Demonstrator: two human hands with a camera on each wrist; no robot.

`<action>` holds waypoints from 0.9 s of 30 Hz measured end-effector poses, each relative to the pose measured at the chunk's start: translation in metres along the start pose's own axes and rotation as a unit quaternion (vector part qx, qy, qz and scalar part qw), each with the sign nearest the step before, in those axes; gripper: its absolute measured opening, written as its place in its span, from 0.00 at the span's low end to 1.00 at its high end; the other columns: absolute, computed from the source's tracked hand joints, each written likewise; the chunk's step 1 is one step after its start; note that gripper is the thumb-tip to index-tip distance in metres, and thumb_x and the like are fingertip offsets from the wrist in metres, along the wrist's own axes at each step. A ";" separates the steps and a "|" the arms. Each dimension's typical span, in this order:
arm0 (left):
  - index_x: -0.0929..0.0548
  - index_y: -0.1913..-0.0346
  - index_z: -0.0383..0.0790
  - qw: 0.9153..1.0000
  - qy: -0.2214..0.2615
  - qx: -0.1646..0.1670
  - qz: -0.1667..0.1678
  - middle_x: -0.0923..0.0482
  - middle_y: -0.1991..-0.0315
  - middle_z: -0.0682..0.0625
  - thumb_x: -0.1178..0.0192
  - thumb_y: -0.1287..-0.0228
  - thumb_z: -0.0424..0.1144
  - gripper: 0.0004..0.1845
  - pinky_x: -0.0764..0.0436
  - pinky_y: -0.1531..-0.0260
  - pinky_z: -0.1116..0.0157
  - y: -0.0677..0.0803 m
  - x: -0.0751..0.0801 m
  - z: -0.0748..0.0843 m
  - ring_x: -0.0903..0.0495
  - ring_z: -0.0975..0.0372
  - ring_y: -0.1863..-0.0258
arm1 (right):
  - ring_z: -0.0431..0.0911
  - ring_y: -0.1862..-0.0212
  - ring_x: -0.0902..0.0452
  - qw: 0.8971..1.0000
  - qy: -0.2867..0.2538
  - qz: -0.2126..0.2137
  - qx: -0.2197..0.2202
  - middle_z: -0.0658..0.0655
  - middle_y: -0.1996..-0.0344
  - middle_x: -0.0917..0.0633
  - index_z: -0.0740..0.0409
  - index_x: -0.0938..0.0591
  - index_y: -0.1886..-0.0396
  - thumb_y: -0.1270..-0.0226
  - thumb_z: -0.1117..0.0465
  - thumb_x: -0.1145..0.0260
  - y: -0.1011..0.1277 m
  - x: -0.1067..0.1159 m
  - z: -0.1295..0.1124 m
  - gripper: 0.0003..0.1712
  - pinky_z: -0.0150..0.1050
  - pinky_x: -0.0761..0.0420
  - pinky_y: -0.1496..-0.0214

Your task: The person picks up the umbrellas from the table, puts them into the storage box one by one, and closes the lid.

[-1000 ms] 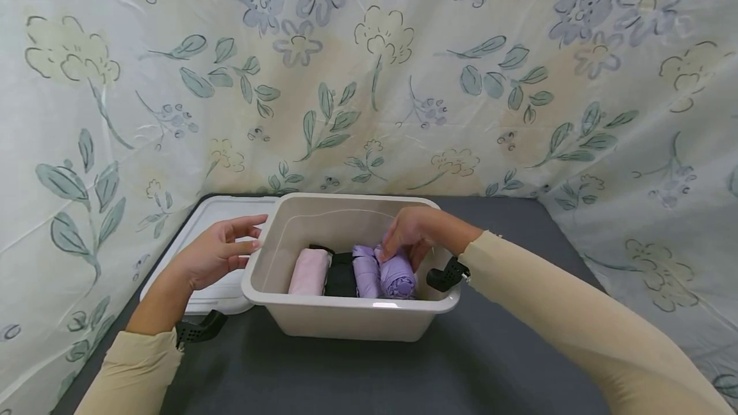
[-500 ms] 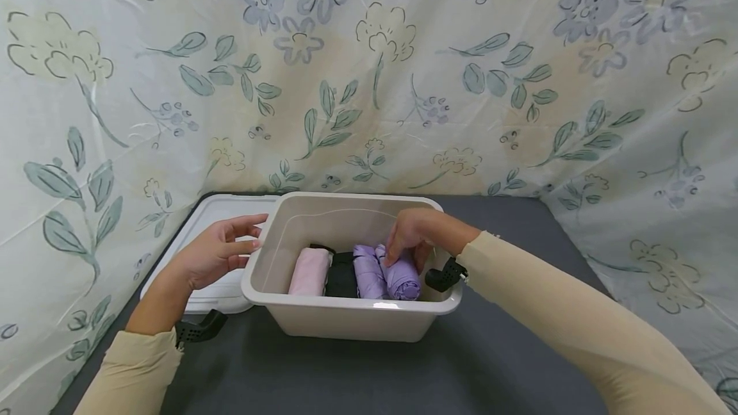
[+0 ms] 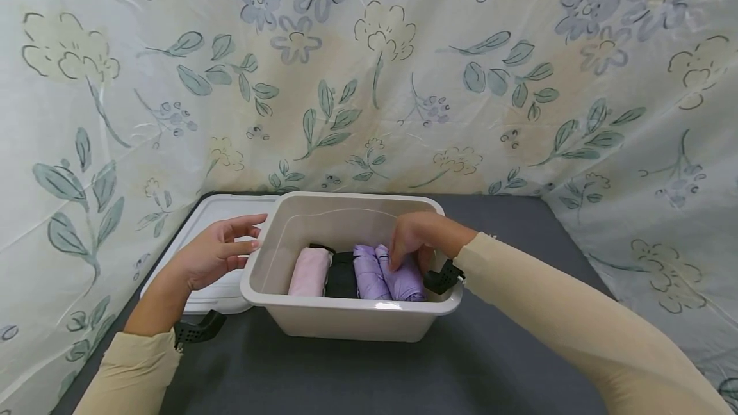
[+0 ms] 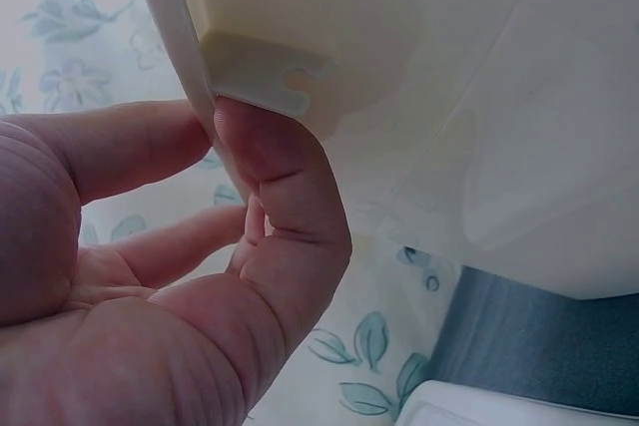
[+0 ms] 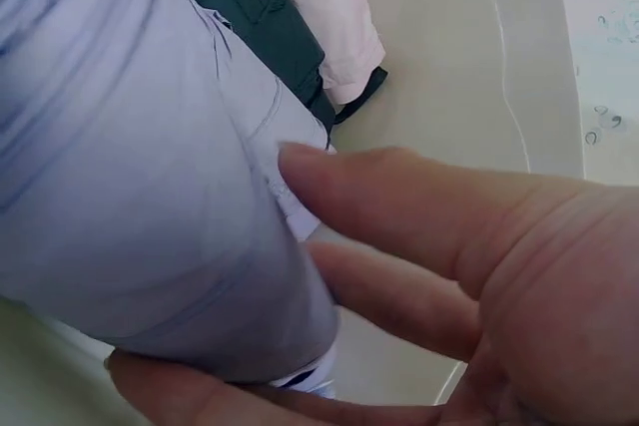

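Observation:
A beige plastic bin (image 3: 352, 322) holds a row of rolled fabric bundles. My left hand (image 3: 216, 252) holds its left rim, and the left wrist view shows a bent finger (image 4: 290, 177) hooked under the lip. Inside the bin, my right hand (image 3: 418, 235) grips the rightmost purple fabric roll (image 3: 403, 277). In the right wrist view that roll (image 5: 150, 167) lies between the thumb and the fingers, with one finger (image 5: 180, 386) along its far side. Left of it sit a second purple roll (image 3: 369, 274), a black roll (image 3: 341, 275) and a pink roll (image 3: 309, 273).
A white lid (image 3: 216, 287) lies on the dark grey table (image 3: 346, 376), behind my left hand and left of the bin. A floral curtain (image 3: 369, 82) hangs at the back and along both sides.
The near end of the rightmost purple roll has swung right, away from the other purple one. My right hand has shifted slightly; my left hand stays at the rim.

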State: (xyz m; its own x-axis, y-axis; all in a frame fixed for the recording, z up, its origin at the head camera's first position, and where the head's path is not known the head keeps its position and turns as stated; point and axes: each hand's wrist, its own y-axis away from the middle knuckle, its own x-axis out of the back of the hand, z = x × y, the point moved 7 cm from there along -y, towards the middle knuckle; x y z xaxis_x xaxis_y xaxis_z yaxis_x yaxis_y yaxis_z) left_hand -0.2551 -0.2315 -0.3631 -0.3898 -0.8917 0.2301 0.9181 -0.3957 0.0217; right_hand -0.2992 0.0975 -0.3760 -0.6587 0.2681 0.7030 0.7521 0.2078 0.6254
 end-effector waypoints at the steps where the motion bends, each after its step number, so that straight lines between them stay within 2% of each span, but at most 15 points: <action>1: 0.46 0.19 0.34 1.000 0.000 0.001 0.001 0.26 0.44 0.50 0.39 0.25 0.37 0.39 0.14 0.48 0.62 0.000 0.000 -0.001 0.16 0.64 0.48 | 0.57 0.60 0.10 1.000 0.012 0.006 -0.004 0.63 0.56 0.13 0.62 0.11 0.54 0.39 0.58 0.23 0.000 0.001 0.000 0.16 0.48 0.10 0.57; 6: 0.46 0.19 0.33 1.000 -0.001 0.002 0.001 0.25 0.45 0.51 0.40 0.25 0.37 0.39 0.14 0.47 0.62 0.000 0.001 -0.002 0.16 0.63 0.48 | 0.56 0.66 0.12 0.998 0.048 0.042 -0.026 0.67 0.57 0.14 0.69 0.16 0.54 0.39 0.55 0.22 0.003 0.008 0.000 0.23 0.44 0.10 0.63; 11: 0.46 0.20 0.32 1.000 0.004 0.001 -0.003 0.25 0.46 0.51 0.40 0.25 0.36 0.38 0.14 0.48 0.63 0.000 0.001 -0.004 0.17 0.64 0.48 | 0.52 0.71 0.11 0.993 0.075 0.084 -0.016 0.65 0.59 0.12 0.67 0.13 0.56 0.40 0.51 0.22 0.012 0.016 -0.003 0.23 0.38 0.13 0.69; 14: 0.46 0.20 0.31 1.000 0.013 -0.002 -0.005 0.25 0.47 0.51 0.41 0.25 0.35 0.38 0.14 0.50 0.64 -0.001 0.001 -0.004 0.18 0.64 0.50 | 0.49 0.72 0.10 0.992 0.071 0.097 0.022 0.62 0.62 0.10 0.62 0.10 0.63 0.37 0.50 0.24 0.021 0.018 -0.008 0.18 0.36 0.13 0.69; 19: 0.46 0.20 0.31 0.999 0.034 -0.009 -0.009 0.25 0.48 0.50 0.42 0.25 0.33 0.37 0.13 0.51 0.64 0.000 0.002 -0.005 0.17 0.63 0.51 | 0.48 0.68 0.11 0.988 -0.011 0.094 0.121 0.59 0.64 0.11 0.55 0.10 0.68 0.33 0.52 0.27 0.038 0.015 -0.013 0.12 0.38 0.11 0.64; 22: 0.45 0.20 0.31 1.000 0.022 -0.008 -0.003 0.25 0.48 0.49 0.41 0.25 0.34 0.37 0.13 0.51 0.65 0.000 0.002 -0.005 0.17 0.64 0.51 | 0.49 0.64 0.11 0.980 -0.049 0.093 0.170 0.56 0.64 0.11 0.54 0.09 0.65 0.32 0.52 0.27 0.049 0.016 -0.012 0.11 0.39 0.11 0.61; 27: 0.43 0.20 0.34 1.000 -0.018 0.003 0.010 0.26 0.47 0.48 0.42 0.24 0.39 0.36 0.14 0.50 0.66 0.000 0.006 -0.011 0.18 0.64 0.50 | 0.46 0.62 0.12 0.967 -0.073 0.097 0.222 0.51 0.63 0.09 0.52 0.09 0.56 0.32 0.51 0.28 0.065 0.017 -0.003 0.12 0.41 0.11 0.56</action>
State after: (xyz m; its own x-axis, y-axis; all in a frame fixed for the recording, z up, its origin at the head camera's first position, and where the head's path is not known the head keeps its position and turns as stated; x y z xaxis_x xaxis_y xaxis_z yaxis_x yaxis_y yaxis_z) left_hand -0.2583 -0.2396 -0.3726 -0.3685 -0.8912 0.2646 0.9261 -0.3765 0.0216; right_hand -0.2616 0.1128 -0.3231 -0.5190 0.4661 0.7165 0.8175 0.5154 0.2568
